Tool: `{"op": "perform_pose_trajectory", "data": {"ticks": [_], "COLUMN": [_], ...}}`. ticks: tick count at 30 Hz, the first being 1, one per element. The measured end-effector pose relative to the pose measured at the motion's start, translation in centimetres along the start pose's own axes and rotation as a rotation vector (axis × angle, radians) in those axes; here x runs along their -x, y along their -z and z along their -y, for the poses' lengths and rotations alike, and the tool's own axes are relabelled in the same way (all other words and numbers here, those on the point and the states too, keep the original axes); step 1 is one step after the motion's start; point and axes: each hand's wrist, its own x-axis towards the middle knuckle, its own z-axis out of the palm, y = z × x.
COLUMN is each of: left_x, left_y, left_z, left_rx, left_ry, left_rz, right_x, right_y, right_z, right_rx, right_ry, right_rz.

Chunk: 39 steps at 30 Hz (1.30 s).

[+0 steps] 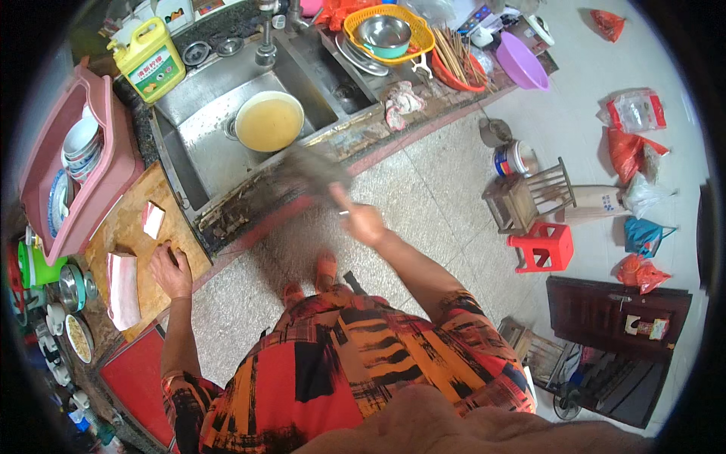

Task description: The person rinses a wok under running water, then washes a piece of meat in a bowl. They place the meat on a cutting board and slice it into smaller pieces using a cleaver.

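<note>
My right hand [363, 221] grips a cleaver [315, 170] out over the floor, just off the sink's front edge. Motion blurs its broad dark blade. On the wooden cutting board [190, 249], my left hand [170, 269] rests with its fingers apart and holds nothing. A long slab of pork belly [122, 289] lies left of that hand, close to its fingers. Just beyond the fingertips is a smaller cut piece of pork belly [152, 220]. Both pieces show white fat and pink meat.
Beside the board, the steel sink [198, 136] holds a basin of cloudy yellowish liquid [269, 122]. A pink tub [122, 136] with stacked bowls borders the board's far side. A yellow jug [150, 62] stands behind the sink. A red stool [544, 247] is on the floor at right.
</note>
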Motion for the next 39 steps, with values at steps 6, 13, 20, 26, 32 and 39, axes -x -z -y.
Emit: {"op": "perform_pose_trajectory", "data": {"ticks": [6, 13, 20, 26, 32, 39], "left_x": [-0.4, 0.1, -0.1, -0.2, -0.1, -0.1], "left_y": [-0.5, -0.1, -0.6, 0.0, -0.2, -0.2], "left_z": [-0.7, 0.2, -0.3, -0.1, 0.3, -0.3], "left_rx": [0.040, -0.029, 0.006, -0.021, -0.039, 0.013], "left_ry": [0.026, -0.040, -0.020, -0.022, -0.008, 0.003], "left_rz": [-0.001, -0.062, -0.047, -0.029, 0.003, -0.024], "right_x": [3.1, -3.1, 2.0, -3.1, -3.5, 2.9], "right_y": [-0.9, -1.8, 3.2, -2.8, 0.0, 6.4], "right_z": [-10.8, 5.1, -8.5, -1.3, 3.5, -6.5], "right_rx": [0.127, -0.050, 0.117, -0.137, -0.095, -0.055], "right_ry": [-0.355, 0.011, -0.487, -0.229, 0.081, -0.490], "right_rz": [-0.339, 0.083, -0.295, -0.066, -0.203, -0.556]}}
